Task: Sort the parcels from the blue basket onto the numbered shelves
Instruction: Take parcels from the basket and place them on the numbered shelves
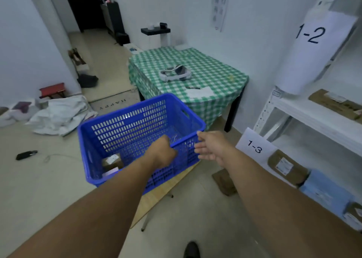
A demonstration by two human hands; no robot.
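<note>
We count one blue basket (127,124) holding two parcels (113,160) (109,172), and two hands, a left hand (162,154) and a right hand (212,148). On the shelves (313,116) we count four shelved parcels (333,104) (287,166) (323,191) (354,212) and two number labels (254,146) (311,34), beside one checked table (211,68).

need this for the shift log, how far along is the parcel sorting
Looks mostly done, not finished. Done: a flat brown parcel lies shelved below the 1-2 label; a brown packet and a blue packet sit beside the 1-3 label. In hand: no parcel; the left hand grips the rim of the blue basket, the right hand is open beside it. Left: a small box and a pale parcel in the basket.
</note>
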